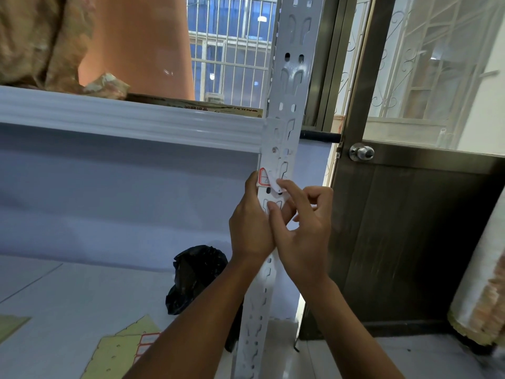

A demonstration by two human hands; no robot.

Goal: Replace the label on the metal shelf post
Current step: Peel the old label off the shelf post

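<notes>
The red-bordered white label [264, 177] sits on the perforated grey metal post [291, 86], just above the left hand's thumb, its right edge curled away from the steel. The left hand [250, 222] wraps the post from its left side, thumb pointing up. The right hand [303, 228] crosses in front, index finger stretched to the peeling paper, thumb pressed on the post, other fingers curled. Below the wrists lie a crumpled black plastic bag [195, 277] and a yellowish label sheet [123, 348].
</notes>
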